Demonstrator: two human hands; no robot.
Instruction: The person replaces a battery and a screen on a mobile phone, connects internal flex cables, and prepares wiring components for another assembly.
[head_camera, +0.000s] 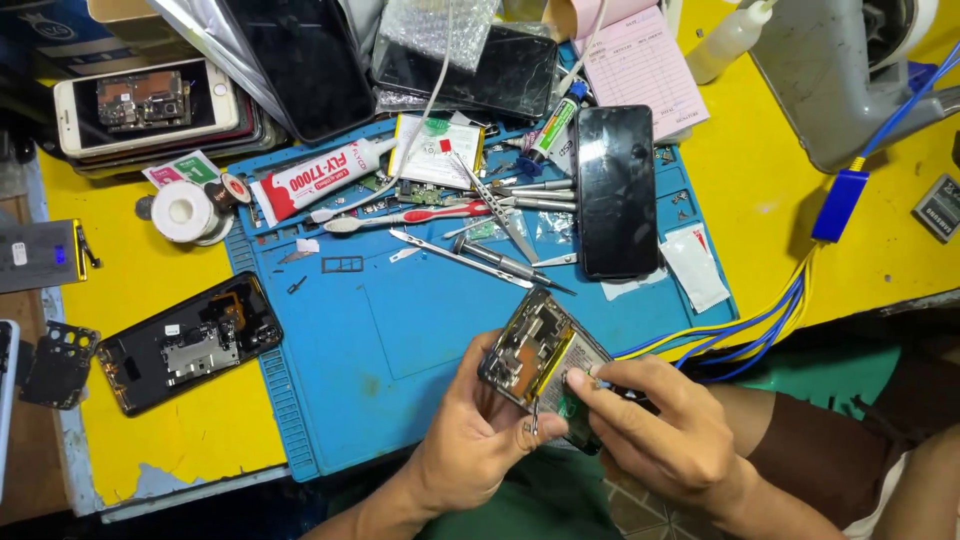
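Opened phone (540, 355), back cover off, circuit board and battery exposed, held tilted above the near edge of the blue work mat (400, 330), at about 6 o'clock in the view. My left hand (470, 440) cradles it from below, its grip closed round the lower left edge, with a small metal tool pinched between the fingers. My right hand (660, 430) comes in from 4 o'clock; its grip is closed on the phone's lower right part, thumb and forefinger pressing at the battery side.

The mat lies on a yellow bench (160, 430), worn and chipped at its near edge. At 12 o'clock from the held phone, on the mat, lies a scatter of screwdrivers and tweezers (500, 255), a red-handled toothbrush (400, 218) and a white glue tube (320, 178). At 1 o'clock a dark phone (616, 190) lies face up, with a white sachet (695, 265) just beside it. Blue and yellow cables (740, 325) run from 3 o'clock toward my right wrist, passing behind the held phone.

At 9 o'clock, off the mat, another opened phone (190, 342) rests on the bench; a roll of white tape (185, 210) sits at 10 o'clock. Farther back lie a stack of phones (150, 105), two dark screens (470, 68) and a pink paper pad (640, 65). A squeeze bottle (730, 38) and a grey machine base (840, 80) stand at 2 o'clock.
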